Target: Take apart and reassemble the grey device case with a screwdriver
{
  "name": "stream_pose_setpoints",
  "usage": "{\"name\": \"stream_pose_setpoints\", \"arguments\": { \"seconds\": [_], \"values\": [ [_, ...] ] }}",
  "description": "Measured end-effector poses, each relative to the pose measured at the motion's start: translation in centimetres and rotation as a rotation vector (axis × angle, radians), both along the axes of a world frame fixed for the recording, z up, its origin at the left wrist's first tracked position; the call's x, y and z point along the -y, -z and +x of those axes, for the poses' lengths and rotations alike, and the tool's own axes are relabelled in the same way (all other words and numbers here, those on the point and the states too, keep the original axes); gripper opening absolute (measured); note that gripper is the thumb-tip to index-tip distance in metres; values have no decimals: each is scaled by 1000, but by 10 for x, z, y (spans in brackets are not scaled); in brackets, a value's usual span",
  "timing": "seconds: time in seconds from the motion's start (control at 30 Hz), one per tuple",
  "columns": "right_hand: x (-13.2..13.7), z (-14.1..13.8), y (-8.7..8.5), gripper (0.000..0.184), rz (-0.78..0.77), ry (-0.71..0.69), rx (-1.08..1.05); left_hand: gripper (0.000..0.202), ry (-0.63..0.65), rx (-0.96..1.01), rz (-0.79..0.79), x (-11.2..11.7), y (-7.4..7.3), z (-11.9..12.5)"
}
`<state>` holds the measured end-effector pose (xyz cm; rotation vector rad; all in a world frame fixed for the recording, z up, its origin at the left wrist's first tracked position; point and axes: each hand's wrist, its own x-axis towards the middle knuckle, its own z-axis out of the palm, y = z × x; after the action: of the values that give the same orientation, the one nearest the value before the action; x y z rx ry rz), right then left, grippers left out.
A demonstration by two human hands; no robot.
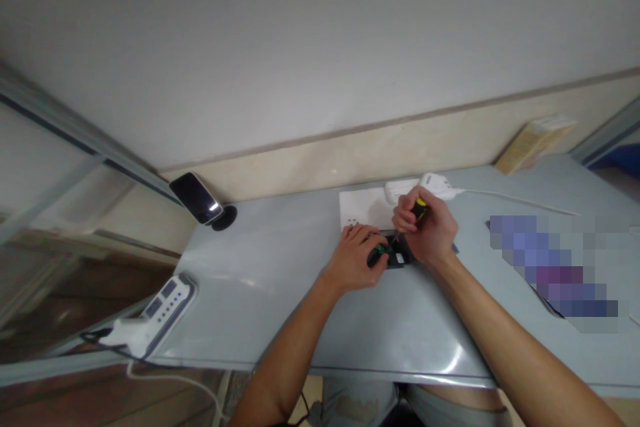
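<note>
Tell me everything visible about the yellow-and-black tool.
The tool has a yellow-and-black handle, seemingly plastic, gripped in the right hand. It is tilted, a thin shaft apparently slanting down-left toward the dark parts by the left hand; its tip, and any contact there, can't be made out.

No text, brand or number can be read. Any print on the carton (535,143), just short of 3 o'clock, is too blurred to make out; the white unit (167,303) at 8 o'clock bears a row of small blue marks, likewise illegible, and the patch (555,273) between 3 and 4 o'clock is pixelated past reading
</note>
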<state>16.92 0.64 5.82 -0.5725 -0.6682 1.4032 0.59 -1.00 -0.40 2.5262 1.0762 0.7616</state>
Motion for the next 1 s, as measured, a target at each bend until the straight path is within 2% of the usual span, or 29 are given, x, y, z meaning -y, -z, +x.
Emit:
{"name": "stream_pose_setpoints", "arguments": {
  "seconds": [0.27, 0.4, 0.53, 0.67, 0.8, 0.93, 1.0],
  "values": [
    [-4, 9, -5, 29, -15, -1, -106, 7, -58, 81, -18, -3, 4, 1],
    [-9, 16, -3, 24, -11, 26, -156, 5, -84, 99, 3, -4, 2, -1],
    [-19, 26, 8, 17, -55, 54, -235, 5, -193, 118, 42, -11, -7, -8],
    [-30, 35, 26, 14, -133, 37, -305, 6, -313, 51, 24, -30, -20, -7],
    [-35, 42, 38, 14, -156, 15, -352, 11, -237, -118, -15, -57, -27, 10],
    [-31, 49, 41, 15, -136, -20, -336, 14, -147, -291, -56, -79, -23, 27],
    [-26, 53, 41, 15, -130, -40, -304, 14, -106, -308, -64, -84, -19, 30]
  ]
}}
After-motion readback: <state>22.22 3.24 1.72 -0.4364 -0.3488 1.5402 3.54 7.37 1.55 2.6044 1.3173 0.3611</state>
